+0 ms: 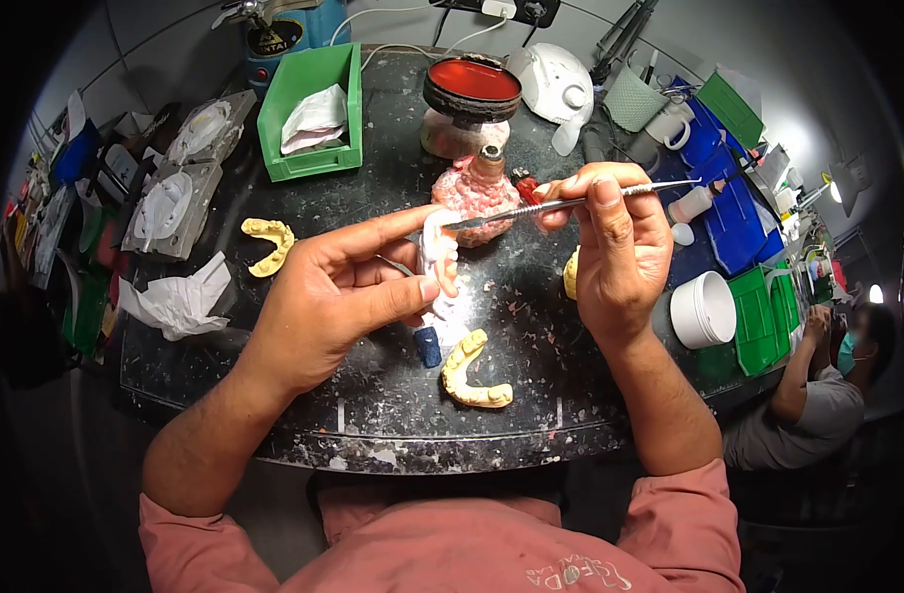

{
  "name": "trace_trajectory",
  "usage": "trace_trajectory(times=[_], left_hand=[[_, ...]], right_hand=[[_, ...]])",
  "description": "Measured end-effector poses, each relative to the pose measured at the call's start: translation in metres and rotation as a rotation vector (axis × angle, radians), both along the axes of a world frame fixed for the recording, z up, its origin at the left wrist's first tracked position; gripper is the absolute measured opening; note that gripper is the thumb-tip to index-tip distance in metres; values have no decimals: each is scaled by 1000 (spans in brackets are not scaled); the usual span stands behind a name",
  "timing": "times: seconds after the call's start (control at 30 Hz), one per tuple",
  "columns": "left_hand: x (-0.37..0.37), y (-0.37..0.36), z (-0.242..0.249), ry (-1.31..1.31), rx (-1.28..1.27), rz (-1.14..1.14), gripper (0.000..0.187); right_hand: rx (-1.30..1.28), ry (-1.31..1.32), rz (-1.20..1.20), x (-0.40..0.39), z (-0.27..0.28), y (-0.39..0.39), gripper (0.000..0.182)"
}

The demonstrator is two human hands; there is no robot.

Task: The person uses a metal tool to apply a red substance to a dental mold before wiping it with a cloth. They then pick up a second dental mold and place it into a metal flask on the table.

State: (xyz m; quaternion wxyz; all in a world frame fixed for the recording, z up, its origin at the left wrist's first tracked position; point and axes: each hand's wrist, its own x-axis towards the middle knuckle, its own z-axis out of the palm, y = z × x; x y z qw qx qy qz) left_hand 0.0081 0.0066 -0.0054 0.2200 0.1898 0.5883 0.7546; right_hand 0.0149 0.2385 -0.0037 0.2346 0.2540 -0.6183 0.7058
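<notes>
My left hand (318, 287) pinches a small dental piece with white and pink parts, a denture (438, 259), between thumb and fingers above the bench. In my right hand (620, 252) is a slim metal wax carver (531, 209), held nearly level. Its left tip touches or nearly touches the denture's upper edge; the hooked other end points right. Below the hands lie a yellow dental cast (476, 381) and a dark blue block (427, 347). Another yellow cast (570, 274) is partly hidden by my right hand. Behind the carver stands a pink wax-covered lump (462, 193) with a metal nozzle.
A dish of red wax (474, 81) stands at the back, near a green bin (274, 124). At left are a yellow cast (267, 247), crumpled tissue (180, 301) and plaster moulds (162, 210). A white tub (703, 310) is at right; another person (813, 405) sits beyond.
</notes>
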Motion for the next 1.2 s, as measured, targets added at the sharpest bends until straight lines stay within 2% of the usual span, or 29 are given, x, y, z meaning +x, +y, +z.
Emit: trace_trajectory(times=[0.63, 0.73, 1.03, 1.2], left_hand=[[-1, 0, -1, 3, -12, 1, 55], [-1, 0, 0, 4, -3, -5, 55], [-1, 0, 0, 7, -16, 4, 55], [-1, -1, -2, 20, -31, 15, 55]], right_hand=[[80, 1, -32, -1, -2, 2, 21], [0, -5, 39, -1, -1, 2, 16], [28, -6, -29, 0, 0, 0, 16], [22, -5, 9, -1, -1, 2, 17]])
